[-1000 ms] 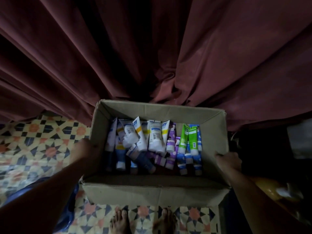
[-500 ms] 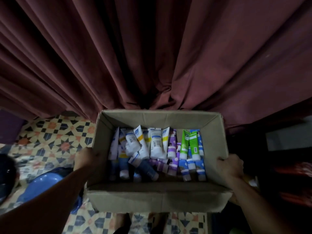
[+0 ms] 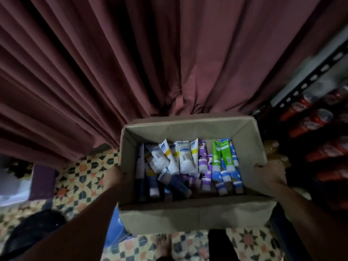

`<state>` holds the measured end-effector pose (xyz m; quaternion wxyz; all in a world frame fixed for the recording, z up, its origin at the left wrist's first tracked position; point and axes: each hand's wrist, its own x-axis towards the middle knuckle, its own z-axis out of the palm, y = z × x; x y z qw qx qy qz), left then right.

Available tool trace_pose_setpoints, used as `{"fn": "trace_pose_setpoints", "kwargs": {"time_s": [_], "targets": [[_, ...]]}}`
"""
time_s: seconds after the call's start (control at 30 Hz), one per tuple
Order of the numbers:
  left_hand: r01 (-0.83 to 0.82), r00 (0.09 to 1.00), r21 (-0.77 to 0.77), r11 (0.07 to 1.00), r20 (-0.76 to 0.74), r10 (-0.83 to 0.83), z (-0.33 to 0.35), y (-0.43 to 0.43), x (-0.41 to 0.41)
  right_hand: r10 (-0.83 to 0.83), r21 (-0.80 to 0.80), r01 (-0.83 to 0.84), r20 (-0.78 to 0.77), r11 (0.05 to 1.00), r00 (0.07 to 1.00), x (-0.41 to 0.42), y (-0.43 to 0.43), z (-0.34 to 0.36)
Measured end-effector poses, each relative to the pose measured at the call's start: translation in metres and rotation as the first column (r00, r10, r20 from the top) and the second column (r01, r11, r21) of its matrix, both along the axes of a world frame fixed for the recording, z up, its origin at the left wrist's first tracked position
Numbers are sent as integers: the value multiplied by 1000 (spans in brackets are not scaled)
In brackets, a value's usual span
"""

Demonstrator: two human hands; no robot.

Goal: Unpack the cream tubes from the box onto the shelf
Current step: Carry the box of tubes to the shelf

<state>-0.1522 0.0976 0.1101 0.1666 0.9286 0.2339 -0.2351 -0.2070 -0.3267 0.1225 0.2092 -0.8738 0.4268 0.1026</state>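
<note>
The left hand (image 3: pixel 116 175) is gripping the left wall of the box (image 3: pixel 188 217) in the lower middle of the frame, and the right hand (image 3: pixel 269 176) is gripping its right wall. The cream tubes (image 3: pixel 185 157) are lying inside it. The shelf (image 3: pixel 308 80) is standing at the right edge

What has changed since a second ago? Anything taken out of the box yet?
The person has turned right with the box, bringing a metal shelf holding red bottles into view on the right. Nothing was taken hold of or let go. Unchanged: the left hand and right hand still grip the box's sides, and the cream tubes lie inside as before.
</note>
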Motion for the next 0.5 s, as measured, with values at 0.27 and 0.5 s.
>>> {"fn": "trace_pose_setpoints", "kwargs": {"time_s": [0.27,0.5], "targets": [[287,957,17,958,23,-288,39,4,-33,-283,99,279,26,955,959,-150,37,36],[634,774,69,770,-49,-632,51,-73,-73,-524,168,535,-108,828,845,-305,24,28]]}}
